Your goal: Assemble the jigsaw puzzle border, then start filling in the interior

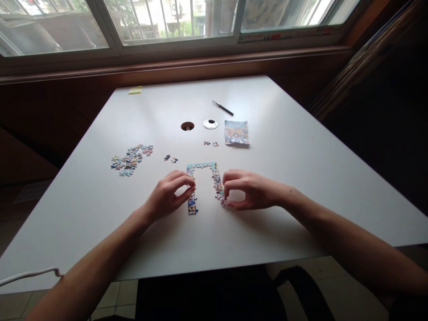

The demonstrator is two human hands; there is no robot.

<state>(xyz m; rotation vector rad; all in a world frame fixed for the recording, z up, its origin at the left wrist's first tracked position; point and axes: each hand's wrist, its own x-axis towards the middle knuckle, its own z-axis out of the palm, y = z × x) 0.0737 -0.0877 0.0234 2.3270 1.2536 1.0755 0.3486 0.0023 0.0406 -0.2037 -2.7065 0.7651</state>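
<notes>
A partly joined jigsaw puzzle [201, 165] lies on the white table as a three-sided border, with a pale blue top strip and two side strips running toward me. My left hand [172, 191] is over the left strip, covering its middle; thumb and forefinger curl almost together in a pinch, and anything between them is too small to make out. At the lower end of the right strip, my right hand [245, 189] pinches a puzzle piece [224, 202] with thumb and fingers. Two loose pieces [170, 158] lie beyond my left hand, and two more [211, 143] above the border.
A pile of loose puzzle pieces [132, 158] spreads at the left. Farther back are a round table hole [187, 126], its metal cover [210, 124], a black pen [223, 108], a printed packet [236, 132] and a yellow note [135, 90]. A white cable [30, 275] crosses the near left corner.
</notes>
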